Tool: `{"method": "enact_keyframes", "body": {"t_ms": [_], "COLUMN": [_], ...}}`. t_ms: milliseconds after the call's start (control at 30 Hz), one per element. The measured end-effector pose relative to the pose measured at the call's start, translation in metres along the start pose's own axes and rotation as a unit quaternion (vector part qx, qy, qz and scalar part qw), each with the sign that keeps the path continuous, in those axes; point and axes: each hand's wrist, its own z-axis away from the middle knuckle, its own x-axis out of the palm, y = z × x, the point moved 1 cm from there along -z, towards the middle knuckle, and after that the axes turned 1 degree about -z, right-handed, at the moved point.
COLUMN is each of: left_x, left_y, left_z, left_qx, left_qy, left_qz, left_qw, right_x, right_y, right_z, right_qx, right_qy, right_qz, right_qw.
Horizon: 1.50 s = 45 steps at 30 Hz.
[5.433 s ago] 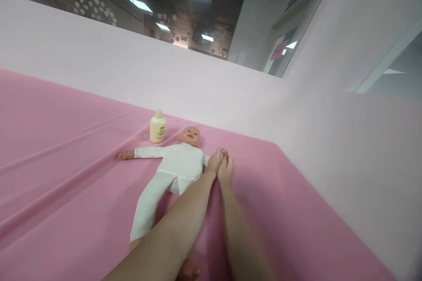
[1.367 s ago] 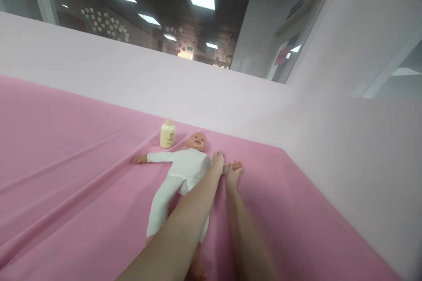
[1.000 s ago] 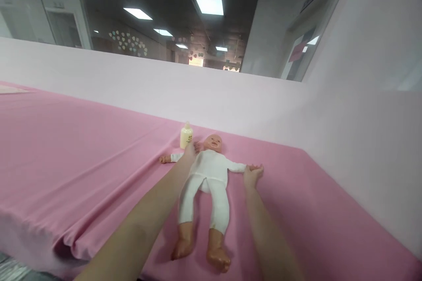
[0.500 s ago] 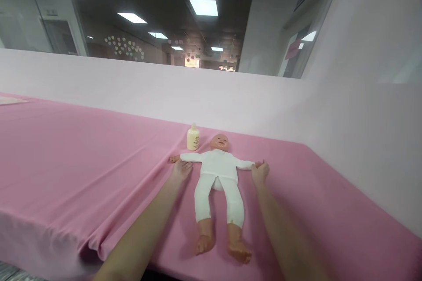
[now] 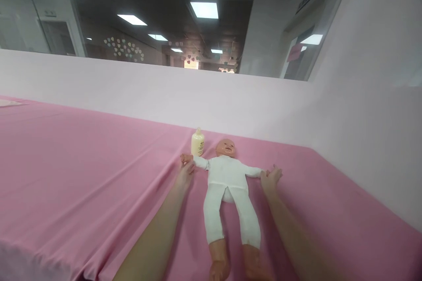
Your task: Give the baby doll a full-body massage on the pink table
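Note:
A baby doll (image 5: 227, 171) in a white top and white trousers lies face up, arms stretched out and bare feet toward me. My left hand (image 5: 185, 174) is closed at the wrist of the doll's arm on the left, whose small hand shows beyond my fingers. On the other side, my right hand (image 5: 271, 179) pinches the end of the doll's other arm, partly hiding its hand. A pale yellow bottle (image 5: 197, 143) stands upright beside the doll's head, just behind the arm on the left.
Under the doll is a wide surface with a pink cloth (image 5: 99, 162), creased to the left of my left forearm. A white wall (image 5: 148, 92) with a large window rises behind it. Something pale (image 5: 9, 102) lies at the far left edge.
The doll's arm on the left is now raised somewhat, with my left hand closed at its wrist. The whole scene sits slightly lower and further right in view.

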Motion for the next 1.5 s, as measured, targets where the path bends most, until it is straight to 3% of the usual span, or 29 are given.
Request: {"method": "enact_keyframes", "body": {"t_ms": [100,200,367,533,600,733,900,1067,1233,1367,1500], "left_x": [0.012,0.025,0.040,0.036,0.035,0.040,0.044,0.045,0.048,0.049,0.047], "left_y": [-0.007,-0.015,-0.022,-0.013,-0.011,-0.014,-0.018,-0.020,-0.016,-0.010,-0.012], "left_z": [0.007,0.019,0.040,0.042,0.043,0.052,0.064,0.064,0.065,0.065,0.060], "left_qx": [0.064,0.076,0.085,0.125,0.144,0.110,0.130,0.095,0.117,0.117,0.157], "left_qy": [-0.050,-0.090,-0.169,-0.136,-0.139,-0.142,-0.211,-0.219,-0.259,-0.247,-0.233], "left_qz": [-0.056,-0.069,-0.141,-0.174,-0.180,-0.172,-0.219,-0.188,-0.187,-0.230,-0.263], "left_qw": [0.995,0.991,0.972,0.967,0.963,0.968,0.944,0.953,0.940,0.934,0.923], "right_x": [-0.001,0.003,0.025,0.036,0.036,0.036,0.037,0.037,0.040,0.043,0.043], "right_y": [-0.026,-0.069,-0.136,-0.146,-0.143,-0.142,-0.146,-0.146,-0.140,-0.135,-0.135], "right_z": [0.007,0.024,0.082,0.122,0.124,0.119,0.119,0.119,0.116,0.111,0.112], "right_qx": [-0.038,-0.112,-0.214,-0.255,-0.259,-0.266,-0.273,-0.278,-0.248,-0.204,-0.204], "right_qy": [-0.036,-0.114,-0.387,-0.471,-0.476,-0.470,-0.457,-0.443,-0.415,-0.374,-0.397], "right_qz": [0.000,-0.053,-0.128,-0.064,-0.057,-0.086,-0.088,-0.089,-0.128,-0.175,-0.179], "right_qw": [0.999,0.986,0.888,0.842,0.839,0.838,0.842,0.847,0.866,0.887,0.877]}}
